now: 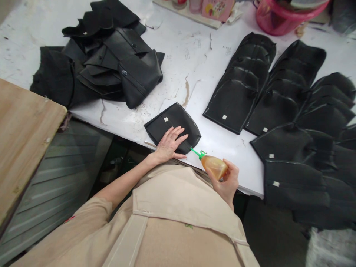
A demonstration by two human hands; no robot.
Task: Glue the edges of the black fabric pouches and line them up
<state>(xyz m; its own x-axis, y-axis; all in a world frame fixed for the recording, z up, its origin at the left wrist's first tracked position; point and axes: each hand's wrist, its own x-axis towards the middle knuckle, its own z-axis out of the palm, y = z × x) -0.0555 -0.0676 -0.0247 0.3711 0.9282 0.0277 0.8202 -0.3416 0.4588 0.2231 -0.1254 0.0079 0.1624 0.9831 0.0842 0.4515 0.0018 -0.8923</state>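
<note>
A black pouch-like piece (178, 115) with a small pale tag lies flat near the table's front edge. My left hand (170, 145) rests on it, fingers spread out. In my right hand (228, 181) is a squeeze bottle (214, 165) of amber liquid, tilted with its green nozzle pointing left. The nozzle's tip is at the right lower edge of the black piece; whether it touches cannot be made out. A thin wet-looking line shows along the piece's right edge.
Overlapping rows of similar black pieces (233, 100) fill the right side. A heap of black pieces with snaps (136, 74) sits at the back left. At the back stand a pink basket (272, 18) and a pink box (215, 9). A wooden board (25, 137) borders the left.
</note>
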